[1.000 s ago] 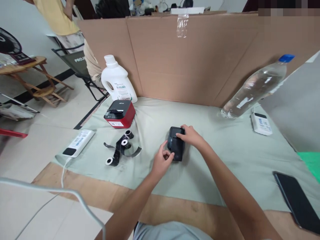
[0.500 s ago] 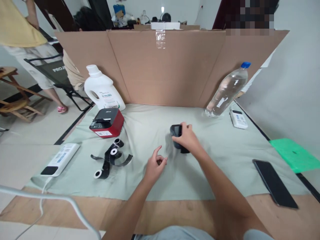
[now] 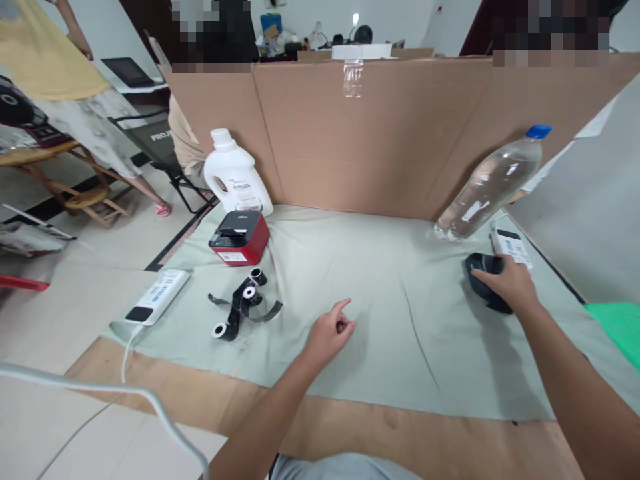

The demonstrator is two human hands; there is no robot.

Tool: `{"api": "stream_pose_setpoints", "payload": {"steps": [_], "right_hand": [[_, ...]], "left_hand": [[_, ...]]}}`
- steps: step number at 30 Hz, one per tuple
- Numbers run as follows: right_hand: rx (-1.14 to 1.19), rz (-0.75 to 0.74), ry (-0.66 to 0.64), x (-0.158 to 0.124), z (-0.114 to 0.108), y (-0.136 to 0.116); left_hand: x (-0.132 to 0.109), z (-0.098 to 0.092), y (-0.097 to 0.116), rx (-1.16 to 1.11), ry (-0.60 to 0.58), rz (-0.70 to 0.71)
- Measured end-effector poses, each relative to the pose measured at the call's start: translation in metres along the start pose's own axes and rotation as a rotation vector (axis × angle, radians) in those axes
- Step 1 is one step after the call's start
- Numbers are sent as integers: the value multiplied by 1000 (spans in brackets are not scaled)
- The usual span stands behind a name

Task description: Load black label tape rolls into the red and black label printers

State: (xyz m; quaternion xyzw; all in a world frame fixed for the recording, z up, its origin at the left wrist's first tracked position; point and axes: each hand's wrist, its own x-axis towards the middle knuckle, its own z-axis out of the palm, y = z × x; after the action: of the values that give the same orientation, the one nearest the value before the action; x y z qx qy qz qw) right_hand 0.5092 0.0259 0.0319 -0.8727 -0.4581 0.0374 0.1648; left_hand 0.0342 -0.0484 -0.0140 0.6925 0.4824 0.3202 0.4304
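My right hand (image 3: 507, 285) is closed over a small black device (image 3: 481, 279) at the right side of the pale green cloth (image 3: 380, 293), just below the tilted clear water bottle (image 3: 493, 183) and next to a white gadget (image 3: 509, 247). My left hand (image 3: 330, 330) hovers over the middle of the cloth, loosely curled with the index finger stretched out, holding nothing. Black ribbon rolls (image 3: 243, 303) lie to its left.
A red and black label printer (image 3: 239, 238) and a white detergent jug (image 3: 235, 175) stand at the back left. A white power strip (image 3: 157, 297) lies at the left edge. Cardboard walls (image 3: 380, 133) close the back. A person in yellow (image 3: 60, 73) stands at far left.
My right hand carried the black device from the centre of the cloth to the far right near the bottle. My left hand let go of it and stayed near the middle.
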Motion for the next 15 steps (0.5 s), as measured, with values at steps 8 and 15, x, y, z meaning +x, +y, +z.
{"api": "stream_pose_setpoints", "payload": {"steps": [8, 15], "right_hand": [[-46, -132, 260, -38, -11, -22], [269, -802, 263, -100, 30, -119]], "left_hand": [[-6, -19, 22, -26, 89, 4], [21, -215, 17, 154, 951, 89]]}}
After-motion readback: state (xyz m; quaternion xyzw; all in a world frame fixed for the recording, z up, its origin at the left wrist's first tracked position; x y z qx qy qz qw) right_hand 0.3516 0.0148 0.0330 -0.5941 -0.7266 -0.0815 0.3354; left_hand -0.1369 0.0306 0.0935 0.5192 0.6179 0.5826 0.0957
